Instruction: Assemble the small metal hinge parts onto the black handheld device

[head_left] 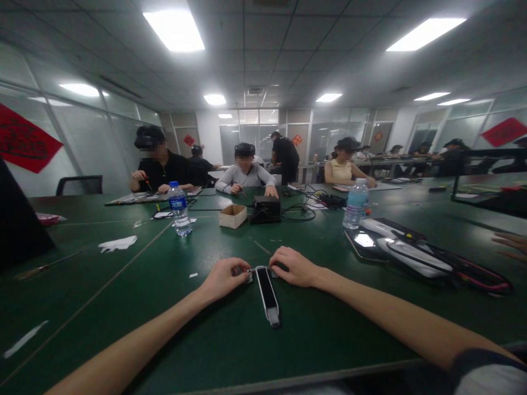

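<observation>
Slim device (268,291) could skid if bumped by the left hand (226,278), pinched on a small piece (250,278) at 10 o'clock; right hand (295,267), 1 o'clock: grip, I can't tell.

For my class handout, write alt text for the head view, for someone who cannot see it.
A person's left hand and right hand flank the far end of a narrow black-and-white device on a green table. Beyond are a blue-capped bottle and an open box, with other people seated around.

Office-like workroom: glass partitions (127,151), ceiling lights (175,30), big green worktable (230,340).
</observation>
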`<move>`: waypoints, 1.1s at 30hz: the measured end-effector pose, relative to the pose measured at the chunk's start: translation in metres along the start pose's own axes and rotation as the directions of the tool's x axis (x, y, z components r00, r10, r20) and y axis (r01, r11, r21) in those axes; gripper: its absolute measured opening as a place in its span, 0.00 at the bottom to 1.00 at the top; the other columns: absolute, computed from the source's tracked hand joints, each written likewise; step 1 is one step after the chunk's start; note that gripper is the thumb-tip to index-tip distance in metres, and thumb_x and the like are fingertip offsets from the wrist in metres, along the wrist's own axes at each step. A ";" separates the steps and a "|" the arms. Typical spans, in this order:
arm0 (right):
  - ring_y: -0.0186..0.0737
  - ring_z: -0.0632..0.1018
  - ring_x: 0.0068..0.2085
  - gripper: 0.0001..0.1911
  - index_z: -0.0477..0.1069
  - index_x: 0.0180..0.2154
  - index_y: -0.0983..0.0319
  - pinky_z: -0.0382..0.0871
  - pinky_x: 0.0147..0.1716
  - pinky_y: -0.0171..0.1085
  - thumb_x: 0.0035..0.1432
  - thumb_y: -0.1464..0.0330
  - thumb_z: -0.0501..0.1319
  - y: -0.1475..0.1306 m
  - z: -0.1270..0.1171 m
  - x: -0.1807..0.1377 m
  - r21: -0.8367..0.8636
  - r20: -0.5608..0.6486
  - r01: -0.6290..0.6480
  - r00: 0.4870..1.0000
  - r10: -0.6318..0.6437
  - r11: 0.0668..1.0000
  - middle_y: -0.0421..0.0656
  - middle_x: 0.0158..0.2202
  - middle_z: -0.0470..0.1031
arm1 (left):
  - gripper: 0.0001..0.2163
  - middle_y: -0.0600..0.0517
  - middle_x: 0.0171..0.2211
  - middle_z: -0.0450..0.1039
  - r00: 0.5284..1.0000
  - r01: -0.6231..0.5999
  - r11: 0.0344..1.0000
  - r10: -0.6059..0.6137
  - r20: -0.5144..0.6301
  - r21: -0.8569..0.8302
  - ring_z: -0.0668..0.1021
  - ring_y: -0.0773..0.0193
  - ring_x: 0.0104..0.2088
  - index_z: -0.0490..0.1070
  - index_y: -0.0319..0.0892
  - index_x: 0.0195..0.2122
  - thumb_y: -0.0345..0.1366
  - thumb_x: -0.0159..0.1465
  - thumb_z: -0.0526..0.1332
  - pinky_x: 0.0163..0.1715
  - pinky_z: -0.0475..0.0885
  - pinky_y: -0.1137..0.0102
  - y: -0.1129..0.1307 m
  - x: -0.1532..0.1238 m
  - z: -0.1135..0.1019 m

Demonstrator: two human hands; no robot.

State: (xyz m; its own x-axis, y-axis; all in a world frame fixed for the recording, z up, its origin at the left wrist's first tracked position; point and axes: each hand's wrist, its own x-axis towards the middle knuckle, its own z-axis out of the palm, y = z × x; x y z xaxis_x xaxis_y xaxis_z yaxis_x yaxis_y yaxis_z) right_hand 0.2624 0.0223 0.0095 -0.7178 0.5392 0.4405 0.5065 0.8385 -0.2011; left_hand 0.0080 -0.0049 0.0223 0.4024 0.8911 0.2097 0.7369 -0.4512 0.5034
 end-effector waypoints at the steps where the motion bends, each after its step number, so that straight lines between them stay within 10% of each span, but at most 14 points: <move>1: 0.41 0.73 0.42 0.05 0.73 0.40 0.64 0.68 0.42 0.40 0.62 0.71 0.59 0.000 0.000 0.000 -0.001 0.000 -0.001 1.000 0.001 1.000 0.46 0.39 0.75 | 0.12 0.53 0.32 0.78 1.000 0.005 1.000 -0.005 0.000 -0.009 0.74 0.62 0.29 0.79 0.43 0.40 0.40 0.59 0.60 0.32 0.68 0.70 0.000 0.000 0.000; 33: 0.41 0.73 0.41 0.05 0.73 0.39 0.65 0.69 0.42 0.40 0.62 0.72 0.59 -0.001 -0.001 0.000 0.003 -0.003 -0.003 1.000 0.003 1.000 0.47 0.38 0.75 | 0.10 0.52 0.30 0.75 0.999 -0.023 0.999 0.021 -0.042 -0.042 0.73 0.62 0.29 0.75 0.41 0.36 0.40 0.62 0.59 0.30 0.67 0.69 -0.006 0.001 0.005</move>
State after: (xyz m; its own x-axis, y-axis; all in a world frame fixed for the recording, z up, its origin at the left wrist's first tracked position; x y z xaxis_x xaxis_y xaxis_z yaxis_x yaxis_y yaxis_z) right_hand 0.2621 0.0212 0.0109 -0.7150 0.5412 0.4425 0.5067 0.8373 -0.2053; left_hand 0.0066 -0.0014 0.0156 0.3948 0.8826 0.2551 0.7040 -0.4690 0.5332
